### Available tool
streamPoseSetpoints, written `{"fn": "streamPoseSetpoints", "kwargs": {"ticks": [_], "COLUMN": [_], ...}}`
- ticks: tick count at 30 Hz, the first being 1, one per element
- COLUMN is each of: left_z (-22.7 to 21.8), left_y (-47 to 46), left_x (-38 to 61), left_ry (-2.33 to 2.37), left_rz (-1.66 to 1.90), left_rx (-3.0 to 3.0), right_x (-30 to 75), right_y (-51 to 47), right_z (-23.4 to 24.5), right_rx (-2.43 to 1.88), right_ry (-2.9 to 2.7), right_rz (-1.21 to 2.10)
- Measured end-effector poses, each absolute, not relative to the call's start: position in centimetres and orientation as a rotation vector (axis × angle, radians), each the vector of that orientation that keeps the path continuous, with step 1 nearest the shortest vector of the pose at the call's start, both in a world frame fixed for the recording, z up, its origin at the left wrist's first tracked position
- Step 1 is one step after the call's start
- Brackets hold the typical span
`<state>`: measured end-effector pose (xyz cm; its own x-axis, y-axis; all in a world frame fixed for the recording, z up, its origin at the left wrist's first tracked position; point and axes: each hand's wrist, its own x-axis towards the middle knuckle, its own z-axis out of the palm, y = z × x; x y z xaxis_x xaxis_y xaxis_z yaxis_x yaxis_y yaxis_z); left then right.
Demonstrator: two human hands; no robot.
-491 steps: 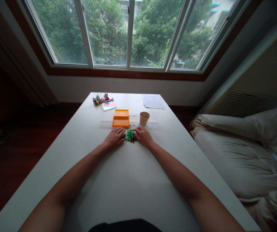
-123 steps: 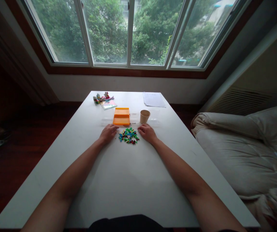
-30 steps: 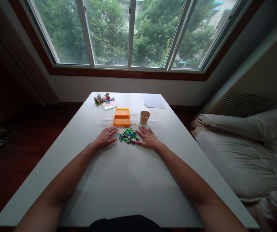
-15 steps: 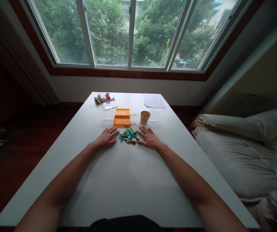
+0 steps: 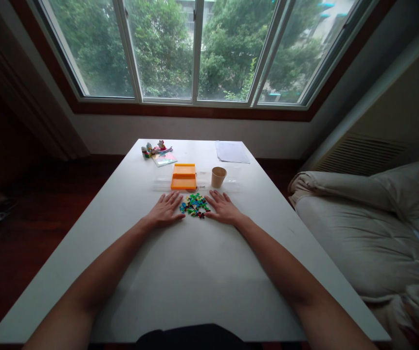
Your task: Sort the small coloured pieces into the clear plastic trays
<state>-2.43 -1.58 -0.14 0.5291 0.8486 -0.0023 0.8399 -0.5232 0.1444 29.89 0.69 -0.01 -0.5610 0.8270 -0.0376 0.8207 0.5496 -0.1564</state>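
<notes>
A small heap of colourful little pieces (image 5: pixel 194 205), green, blue, red and dark, lies on the white table (image 5: pixel 191 272). My left hand (image 5: pixel 166 211) rests flat on the table just left of the heap, fingers spread, thumb reaching toward it. On the heap's right side my right hand (image 5: pixel 224 209) lies flat with fingers apart. Neither hand holds anything. Beyond the heap stand an orange box (image 5: pixel 183 177) and a tan paper cup (image 5: pixel 218 177).
A clear plastic tray (image 5: pixel 231 184) lies under the box and cup. Small toy figures and a coloured card (image 5: pixel 157 151) sit at the far left, a sheet of paper (image 5: pixel 231 151) at the far right. A padded sofa (image 5: pixel 370 228) stands right of the table; windows lie ahead.
Both hands have closed in a little toward the heap from either side, the left one more. Four seconds ago the fingers were curled; they lie flat and spread.
</notes>
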Motion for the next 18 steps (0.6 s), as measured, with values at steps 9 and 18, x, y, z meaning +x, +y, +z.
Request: {"fn": "streamPoseSetpoints", "kwargs": {"ticks": [9, 18], "left_z": [-0.28, -0.7], "left_y": [-1.58, -1.04], "left_x": [-2.49, -2.91], "left_ry": [1.473, 1.627], "left_rz": [0.111, 0.169], "left_rx": [2.639, 2.546], "right_x": [29.93, 29.93], "right_y": [0.95, 1.51], "right_z": [-0.4, -0.92], "right_rx": [-1.482, -1.543], "right_ry": [-2.638, -2.499], "right_rz": [0.186, 0.096]}}
